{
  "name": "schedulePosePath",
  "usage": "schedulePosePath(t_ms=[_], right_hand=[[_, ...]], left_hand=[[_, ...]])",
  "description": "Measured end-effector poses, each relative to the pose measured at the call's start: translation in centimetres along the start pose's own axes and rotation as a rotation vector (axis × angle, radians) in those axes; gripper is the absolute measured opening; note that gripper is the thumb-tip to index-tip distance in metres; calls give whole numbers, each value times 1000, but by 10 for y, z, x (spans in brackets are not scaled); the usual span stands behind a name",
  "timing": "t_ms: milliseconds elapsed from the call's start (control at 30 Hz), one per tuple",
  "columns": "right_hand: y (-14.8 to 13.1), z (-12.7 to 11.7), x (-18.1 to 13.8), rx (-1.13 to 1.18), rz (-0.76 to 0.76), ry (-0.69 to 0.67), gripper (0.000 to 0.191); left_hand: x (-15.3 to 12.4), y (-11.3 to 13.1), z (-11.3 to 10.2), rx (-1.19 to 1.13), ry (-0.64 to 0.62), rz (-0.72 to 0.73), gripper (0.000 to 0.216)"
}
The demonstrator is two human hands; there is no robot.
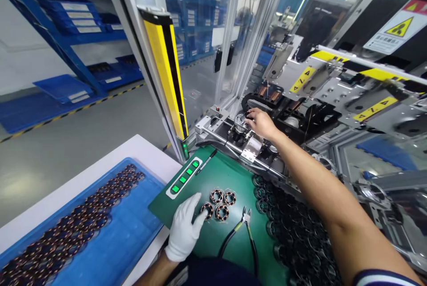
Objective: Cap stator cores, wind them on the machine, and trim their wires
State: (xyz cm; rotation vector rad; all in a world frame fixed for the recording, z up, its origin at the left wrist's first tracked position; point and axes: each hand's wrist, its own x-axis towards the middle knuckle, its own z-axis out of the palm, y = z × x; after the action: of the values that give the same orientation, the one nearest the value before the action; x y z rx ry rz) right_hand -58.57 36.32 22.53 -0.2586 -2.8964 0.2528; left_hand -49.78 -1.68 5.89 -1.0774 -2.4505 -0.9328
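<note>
Here's the left hand, white-gloved, thumb and fingers standing apart and clamped on nothing, the thumb tip right at the nearest copper-wound stator on the green table. That stator sits at about two o'clock from the palm, at the eight o'clock corner of a group of four, and the left hand is far nearer to it than the right. It's a ring lying flat, so no long axis to speak of: coppery coils around a dark open centre, fine wire ends straggling about the group. Side cutters lie at four o'clock from it, tips towards twelve. Up at one o'clock, the bare right hand reaches to the metal fixture, fingers curled; whether they grip anything, I cannot tell.
</note>
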Motion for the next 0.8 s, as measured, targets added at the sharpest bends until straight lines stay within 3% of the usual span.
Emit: schedulePosePath(t_ms=[267,433,600,800], right_hand=[[-12,-1,11,-116,25,-89,22],[-8,-4,-2,-108,-67,-92,17],[-7,3,-21,-77,-160,-52,40],[-30,-5,-36,-15,-128,33,46]], left_hand=[[1,0,1,4,-22,7,41],[0,1,0,-2,-22,-13,40],[1,2,1,-14,-13,-29,38],[4,0,1,-21,-12,-12,37]])
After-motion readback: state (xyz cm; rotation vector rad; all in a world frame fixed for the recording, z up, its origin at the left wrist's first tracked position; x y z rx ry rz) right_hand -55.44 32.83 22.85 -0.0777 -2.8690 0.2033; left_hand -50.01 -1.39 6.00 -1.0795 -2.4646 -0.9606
